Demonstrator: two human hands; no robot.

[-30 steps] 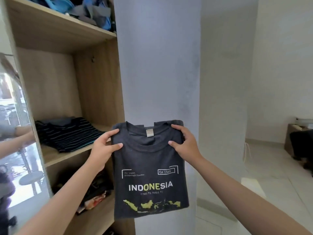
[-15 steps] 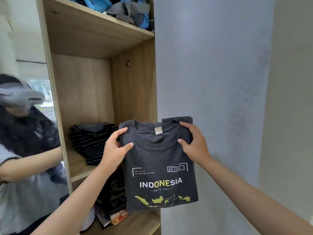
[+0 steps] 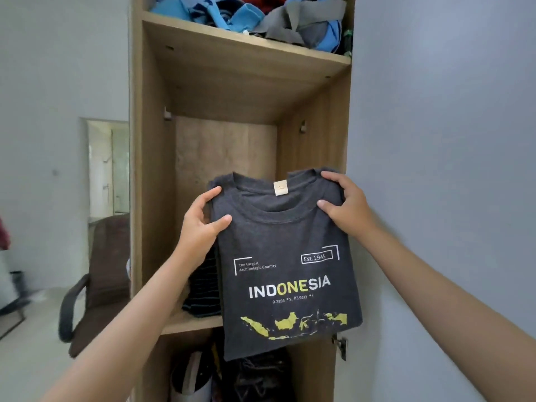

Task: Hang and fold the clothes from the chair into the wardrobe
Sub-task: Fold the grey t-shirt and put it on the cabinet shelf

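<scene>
A folded dark grey T-shirt (image 3: 285, 271) with "INDONESIA" print and a yellow map hangs upright in front of the wooden wardrobe (image 3: 150, 175). My left hand (image 3: 200, 227) pinches its left shoulder and my right hand (image 3: 345, 207) pinches its right shoulder, thumbs on the front. Behind the shirt, a folded black striped garment (image 3: 203, 291) lies on the middle shelf (image 3: 188, 323). The shirt covers much of the open compartment.
The top shelf holds a heap of blue, grey and red clothes (image 3: 255, 18). Dark items fill the bottom compartment (image 3: 255, 378). A mirror on the left shows a brown office chair (image 3: 95, 280). A grey wall (image 3: 441, 169) is to the right.
The view has swung left, so the wardrobe compartment now sits straight ahead. The shirt, still held by both hands, has come in front of the middle shelf.
</scene>
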